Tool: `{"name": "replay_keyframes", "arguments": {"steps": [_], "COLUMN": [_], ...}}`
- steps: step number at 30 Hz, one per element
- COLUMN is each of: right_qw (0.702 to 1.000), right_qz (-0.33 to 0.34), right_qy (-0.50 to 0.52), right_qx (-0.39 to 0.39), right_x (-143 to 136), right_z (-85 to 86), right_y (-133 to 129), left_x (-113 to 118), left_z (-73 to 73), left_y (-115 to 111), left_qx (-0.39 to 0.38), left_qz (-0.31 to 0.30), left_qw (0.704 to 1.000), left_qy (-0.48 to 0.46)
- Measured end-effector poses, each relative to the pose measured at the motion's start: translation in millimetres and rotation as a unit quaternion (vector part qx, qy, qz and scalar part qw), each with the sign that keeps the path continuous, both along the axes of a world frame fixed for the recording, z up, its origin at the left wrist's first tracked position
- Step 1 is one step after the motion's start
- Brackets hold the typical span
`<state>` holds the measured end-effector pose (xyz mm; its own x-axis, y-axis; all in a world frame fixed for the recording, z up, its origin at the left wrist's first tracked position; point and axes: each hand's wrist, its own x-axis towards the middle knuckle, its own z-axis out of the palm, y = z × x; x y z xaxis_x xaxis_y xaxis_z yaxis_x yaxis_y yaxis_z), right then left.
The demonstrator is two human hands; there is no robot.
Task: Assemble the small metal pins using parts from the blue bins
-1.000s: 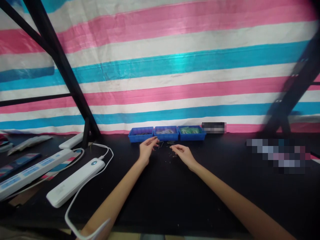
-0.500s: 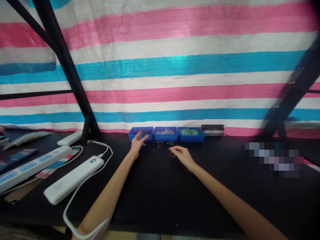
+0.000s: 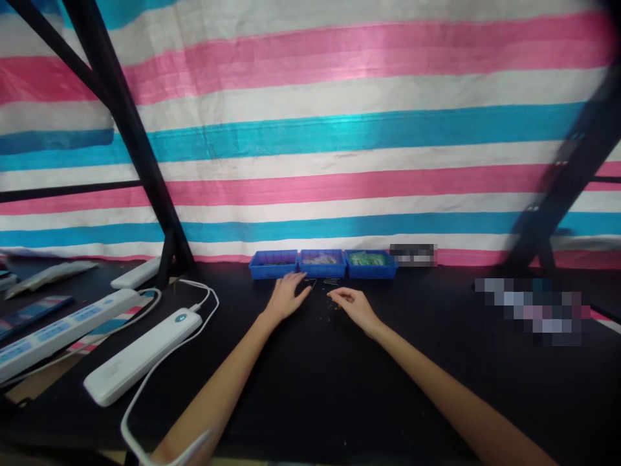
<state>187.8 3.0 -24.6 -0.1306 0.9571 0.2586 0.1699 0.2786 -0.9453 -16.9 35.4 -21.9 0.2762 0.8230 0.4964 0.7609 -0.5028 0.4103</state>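
Near left hand [image 3: 286, 299], thin pieces [image 3: 331, 281], pale

Single head-worn view, facing forward and down, black table [image 3: 339, 382] near, striped sheet [image 3: 310, 94] beyond

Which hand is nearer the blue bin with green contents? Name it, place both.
Right: the right hand is in front of the bin; the left hand is farther off, in front and leftward.

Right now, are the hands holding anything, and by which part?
The left hand is open, nothing visibly held. The right hand is pinched; whether it grips something small cannot be told.
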Motion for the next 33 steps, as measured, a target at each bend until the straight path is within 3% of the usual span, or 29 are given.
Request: {"name": "replay_keyframes", "arguments": {"steps": [7,21,24,30,33], "right_qw": [1.0,0.999,0.999,0.999,0.998], "right_qz": [0.007,0.01,0.007,0.005,0.002], "right_qy": [0.003,-0.015,-0.023,-0.035,-0.046], "right_qx": [0.007,0.042,0.045,0.033,0.035], "right_x": [-3,-2,-1,0,0], "right_z": [-1.1,-10.2,-10.3,-7.3,-5.8], "right_y": [2,8,8,5,4], "left_x": [8,27,29,32,30], "left_z": [-3.1,0.8,5.9,9.8,6.8], "left_y": [-5,-21,-26,-29,-25], "left_qx": [-0.047,-0.011,-0.008,-0.006,-0.026], "left_qz": [-0.022,-0.12,-0.11,-0.002,-0.005], "left_qw": [0.992,0.99,0.991,0.995,0.995], "left_qy": [0.115,0.079,0.07,0.104,0.101]}}
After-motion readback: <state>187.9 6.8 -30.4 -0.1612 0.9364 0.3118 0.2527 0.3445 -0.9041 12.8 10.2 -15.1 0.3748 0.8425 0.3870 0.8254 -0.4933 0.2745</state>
